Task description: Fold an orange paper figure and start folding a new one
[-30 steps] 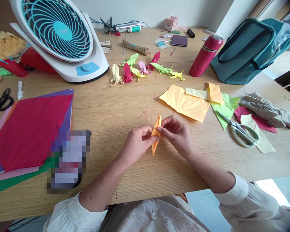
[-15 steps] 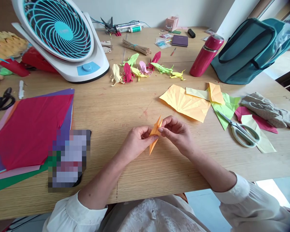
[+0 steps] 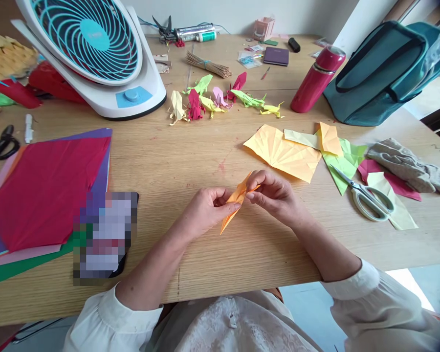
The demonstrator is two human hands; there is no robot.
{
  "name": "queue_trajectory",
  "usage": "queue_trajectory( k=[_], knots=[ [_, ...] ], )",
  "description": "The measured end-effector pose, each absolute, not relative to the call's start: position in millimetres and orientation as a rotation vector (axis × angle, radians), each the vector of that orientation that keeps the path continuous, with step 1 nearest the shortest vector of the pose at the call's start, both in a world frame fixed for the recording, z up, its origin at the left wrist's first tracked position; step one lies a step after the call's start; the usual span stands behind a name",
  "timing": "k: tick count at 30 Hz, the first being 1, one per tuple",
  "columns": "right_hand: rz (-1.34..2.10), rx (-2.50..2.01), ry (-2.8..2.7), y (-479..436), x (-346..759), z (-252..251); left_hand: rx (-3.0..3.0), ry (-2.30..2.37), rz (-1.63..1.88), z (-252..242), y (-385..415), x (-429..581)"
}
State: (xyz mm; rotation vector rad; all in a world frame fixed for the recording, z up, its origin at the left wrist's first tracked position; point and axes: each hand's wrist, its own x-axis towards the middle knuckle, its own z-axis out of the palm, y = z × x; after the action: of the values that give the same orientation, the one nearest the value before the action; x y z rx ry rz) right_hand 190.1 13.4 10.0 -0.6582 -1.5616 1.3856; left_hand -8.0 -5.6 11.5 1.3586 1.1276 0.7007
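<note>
An orange piece of folded origami paper [image 3: 228, 221], slim and pointed, is held between my hands above the table. My left hand [image 3: 212, 208] pinches its middle, thumb on the near face. With thumb and forefinger, my right hand [image 3: 269, 193] grips a narrow flap at its upper right end, which sticks out to the side. Beyond my hands lies a creased yellow-orange sheet [image 3: 282, 156]. To the right, scissors [image 3: 370, 199] rest on scraps of green paper [image 3: 346, 164] and pale yellow paper [image 3: 398, 212].
A stack of coloured paper [image 3: 47, 190] and a blurred-out phone [image 3: 108, 234] lie at left, below a fan [image 3: 95, 44]. Several folded paper insects [image 3: 194, 105] sit farther back. A red flask [image 3: 317, 80] and a teal bag [image 3: 377, 78] stand at back right.
The folded orange paper has tilted further, its lower tip swinging left. My right hand has drawn a thin flap out to the right. The view has shifted slightly.
</note>
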Motion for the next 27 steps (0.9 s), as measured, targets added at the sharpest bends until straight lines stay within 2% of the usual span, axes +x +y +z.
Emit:
queue_trajectory(
  k=[12,27],
  knots=[
    [1.041,-0.859,-1.96,13.4,201.1,12.3,1.665,1.281,0.818,15.7,-9.6,-6.7],
    [1.148,-0.815,-1.931,14.4,199.8,10.2,1.729,1.236,0.728,15.5,-9.7,-8.2]
  ],
)
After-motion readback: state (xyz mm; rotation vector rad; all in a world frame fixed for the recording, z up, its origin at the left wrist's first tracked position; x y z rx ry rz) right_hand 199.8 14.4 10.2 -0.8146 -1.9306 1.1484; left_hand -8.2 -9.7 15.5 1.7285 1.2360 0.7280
